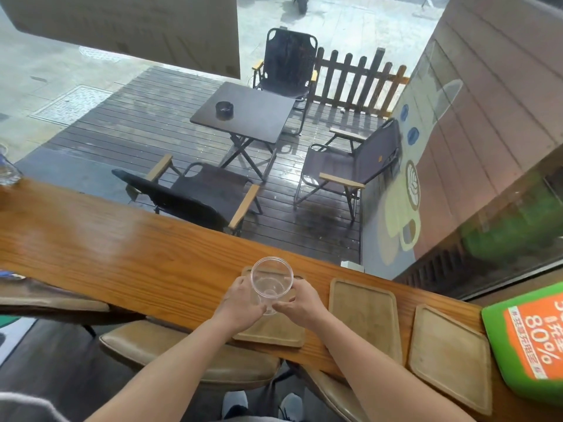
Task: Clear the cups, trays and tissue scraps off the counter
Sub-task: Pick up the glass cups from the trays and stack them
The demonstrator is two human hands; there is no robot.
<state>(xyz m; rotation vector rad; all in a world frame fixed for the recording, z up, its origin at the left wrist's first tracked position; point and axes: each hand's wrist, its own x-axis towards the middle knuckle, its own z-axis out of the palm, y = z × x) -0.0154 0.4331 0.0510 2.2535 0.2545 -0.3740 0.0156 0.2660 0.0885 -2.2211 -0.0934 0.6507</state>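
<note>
Head camera looks down over a long wooden counter [122,251] set against a window, with a wet deck and folding chairs beyond the glass. Both hands are closed around one clear plastic cup [272,284]: the left hand [239,303] wraps its left side and the right hand [300,301] wraps its right side, fingertips meeting near the base. The cup sits above the nearest wooden tray [274,332], tilted so its mouth faces the camera; whether its base touches the tray I cannot tell, because the hands cover that part.

The step in hand looks like cup collection, the first of the three kinds of clutter. The cup appears empty (no liquid, no straw, no lid visible), so carrying it should need little care beyond a light grip, since thin plastic dents easily. The next move likely calls for freeing one hand, then either carrying the cup off or standing it on a tray so both go together.

Three trays lie along the counter edge: the one under the hands, a middle tray [364,315] just beside it, and a far-right tray [451,354] next to a green and orange sign [530,339]. The two exposed trays hold nothing. At the far left edge another clear cup [7,169] stands on the counter. No tissue scraps are visible from here.
</note>
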